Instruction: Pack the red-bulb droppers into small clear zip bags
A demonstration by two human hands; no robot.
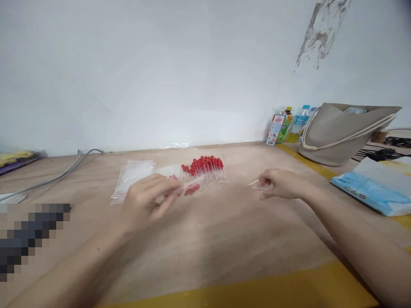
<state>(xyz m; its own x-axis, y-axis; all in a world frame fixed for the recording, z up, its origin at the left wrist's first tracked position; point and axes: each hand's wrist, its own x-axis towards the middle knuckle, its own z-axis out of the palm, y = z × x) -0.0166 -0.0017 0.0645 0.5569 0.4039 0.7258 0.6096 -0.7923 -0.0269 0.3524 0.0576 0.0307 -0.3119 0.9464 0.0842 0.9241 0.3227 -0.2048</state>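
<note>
My left hand point(150, 194) is closed, thumb and fingers pinching a thin, clear piece that looks like a small plastic bag point(193, 181); blur hides its exact shape. Just beneath it lie some loose red pieces point(192, 190). Beyond, a row of slender clear droppers point(208, 171) with red bulbs lies side by side, bulbs toward the wall. My right hand point(272, 184) is off to the right, its fingertips closed on thin whitish slivers point(252, 184) too blurred to name. Behind my left hand rests a stack of clear plastic bags point(135, 175).
On the right stand drink bottles point(298, 124), a carton point(276, 128), a grey bag point(340, 132) with cords and a blue tissue pack point(369, 192). A grey cable point(70, 167) crosses the left side. Yellow tape point(257, 291) edges the wooden table point(218, 239) before a white wall.
</note>
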